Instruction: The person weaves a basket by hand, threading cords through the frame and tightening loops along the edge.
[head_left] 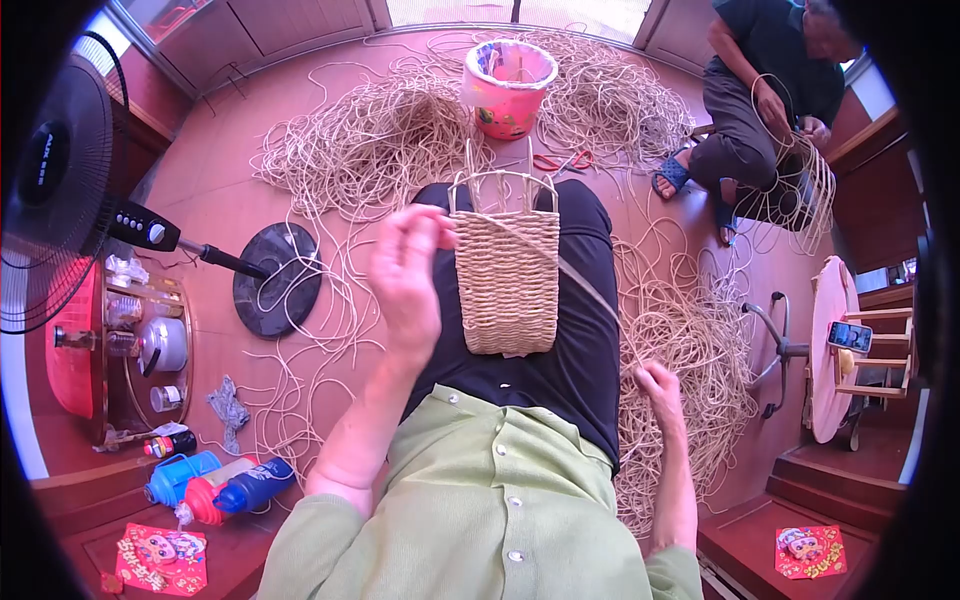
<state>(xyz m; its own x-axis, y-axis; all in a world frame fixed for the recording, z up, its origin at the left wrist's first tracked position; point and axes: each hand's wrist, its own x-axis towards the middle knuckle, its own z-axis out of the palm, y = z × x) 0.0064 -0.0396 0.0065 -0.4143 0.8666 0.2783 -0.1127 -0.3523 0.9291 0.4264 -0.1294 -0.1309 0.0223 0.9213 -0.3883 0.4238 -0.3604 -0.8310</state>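
Note:
A tall woven basket (508,285) stands between my thighs, with bare upright stakes and thin loops rising above its rim. One cord (585,283) crosses the top of the basket and slants down to the right. Its lower end goes into my right hand (657,385), which is closed round it beside my right thigh. Just off the basket's upper left corner is my left hand (408,270), fingers curled together at the rim. Whatever those fingertips pinch is too small to make out.
Heaps of loose cord (690,350) cover the floor at right and ahead. A pink bucket (508,90) and red-handled pliers (563,161) lie beyond the basket. A fan (70,190) stands left. At upper right a seated person (770,110) handles cord. Bottles (255,485) lie lower left.

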